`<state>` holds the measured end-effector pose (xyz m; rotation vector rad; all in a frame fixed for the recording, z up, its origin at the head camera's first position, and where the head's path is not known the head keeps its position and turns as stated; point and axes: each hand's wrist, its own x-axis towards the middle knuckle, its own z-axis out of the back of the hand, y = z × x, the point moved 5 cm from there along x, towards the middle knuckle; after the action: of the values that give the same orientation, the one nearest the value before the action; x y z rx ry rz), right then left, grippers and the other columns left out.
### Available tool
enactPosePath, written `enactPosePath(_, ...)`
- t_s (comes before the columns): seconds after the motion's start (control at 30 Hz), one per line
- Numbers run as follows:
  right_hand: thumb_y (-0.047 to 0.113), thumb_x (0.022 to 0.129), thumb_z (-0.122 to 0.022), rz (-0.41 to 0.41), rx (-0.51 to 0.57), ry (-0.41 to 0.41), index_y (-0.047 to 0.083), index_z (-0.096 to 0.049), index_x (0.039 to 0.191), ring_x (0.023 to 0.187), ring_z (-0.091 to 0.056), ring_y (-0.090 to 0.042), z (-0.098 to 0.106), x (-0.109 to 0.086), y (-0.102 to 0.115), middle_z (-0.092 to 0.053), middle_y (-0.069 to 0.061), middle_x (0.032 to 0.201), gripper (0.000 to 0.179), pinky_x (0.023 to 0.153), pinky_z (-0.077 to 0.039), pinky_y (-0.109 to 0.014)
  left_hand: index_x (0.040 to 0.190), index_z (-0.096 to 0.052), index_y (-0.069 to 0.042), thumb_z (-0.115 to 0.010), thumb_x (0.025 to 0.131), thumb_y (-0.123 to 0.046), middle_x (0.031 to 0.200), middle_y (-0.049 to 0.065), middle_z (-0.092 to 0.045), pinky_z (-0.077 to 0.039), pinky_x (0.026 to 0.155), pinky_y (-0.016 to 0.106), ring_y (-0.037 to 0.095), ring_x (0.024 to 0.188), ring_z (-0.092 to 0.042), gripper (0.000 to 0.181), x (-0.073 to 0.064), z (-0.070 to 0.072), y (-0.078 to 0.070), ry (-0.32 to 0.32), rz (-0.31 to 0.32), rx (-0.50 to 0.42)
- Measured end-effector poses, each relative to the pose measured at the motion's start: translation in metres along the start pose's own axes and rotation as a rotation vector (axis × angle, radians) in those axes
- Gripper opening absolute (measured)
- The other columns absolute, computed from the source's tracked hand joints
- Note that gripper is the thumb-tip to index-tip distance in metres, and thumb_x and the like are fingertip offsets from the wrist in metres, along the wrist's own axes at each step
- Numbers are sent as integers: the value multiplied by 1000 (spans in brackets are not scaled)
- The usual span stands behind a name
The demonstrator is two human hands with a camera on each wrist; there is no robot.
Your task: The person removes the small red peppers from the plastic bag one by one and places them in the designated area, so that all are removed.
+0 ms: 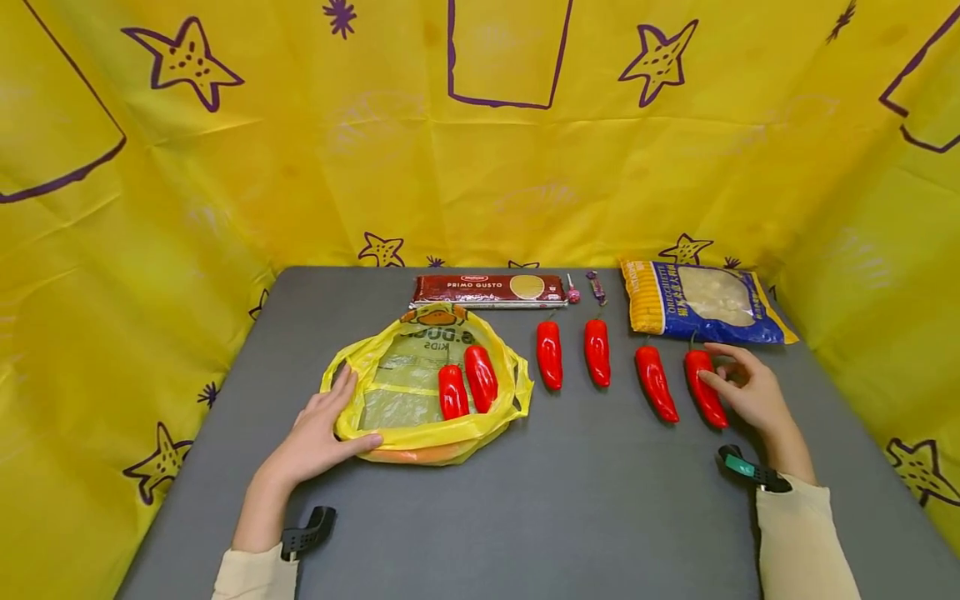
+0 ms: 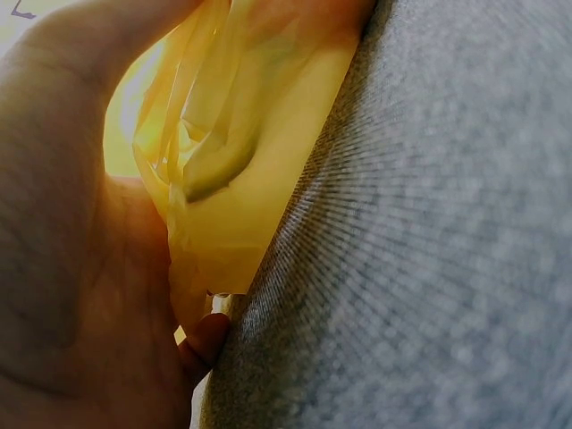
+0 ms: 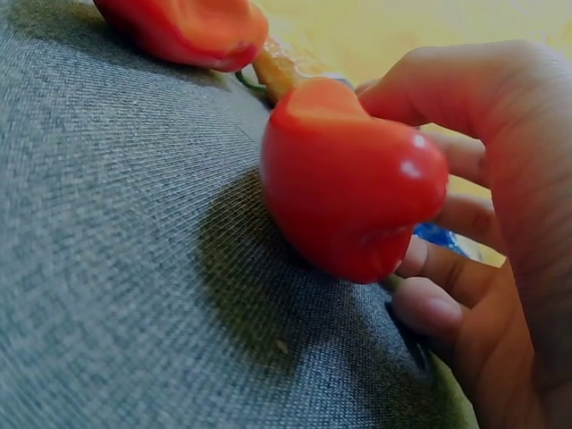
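Observation:
My left hand (image 1: 322, 429) rests against the left side of a yellow plastic bag (image 1: 442, 433), thumb along its front rim and fingers spread at its left edge. The bag stands with its mouth wide; two red chili peppers (image 1: 481, 379) lie inside. In the left wrist view, the palm curves beside the thin yellow plastic. At the right, my right hand (image 1: 750, 392) holds the rightmost red chili pepper (image 1: 708, 400) near its stem end, thumb and fingers on either side. The right wrist view shows this pepper (image 3: 349, 188) tip-first, its shadow on the grey cloth.
Three more red peppers (image 1: 597, 354) lie in a row between the bag and my right hand. Behind them are a dark red biscuit pack (image 1: 487, 290), a lollipop (image 1: 573, 294), a purple-wrapped candy (image 1: 597, 288) and a blue-yellow pasta bag (image 1: 705, 302). Yellow cloth walls surround the grey table (image 1: 562, 517).

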<state>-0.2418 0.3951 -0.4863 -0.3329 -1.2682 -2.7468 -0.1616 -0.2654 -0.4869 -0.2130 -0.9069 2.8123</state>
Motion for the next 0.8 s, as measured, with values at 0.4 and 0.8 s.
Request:
enactPosePath(0.4, 6, 94, -79, 41, 14, -19, -2, -62, 139, 82, -54, 2, 4, -3, -3, -57, 3, 108, 49, 65, -42, -14, 170, -17, -8, -79, 88, -61, 180, 11, -4, -18, 114, 75, 47, 153, -23, 116, 0, -2, -1, 4, 4, -6)
enactPosePath(0.8, 8, 95, -79, 110, 16, -56, -1, -64, 139, 86, -55, 1, 8, 0, 21, -58, 0, 114, 47, 69, -46, -9, 170, -17, -7, -80, 87, -61, 180, 11, -5, -20, 113, 74, 44, 151, -26, 117, 0, -1, -2, -3, 3, -7)
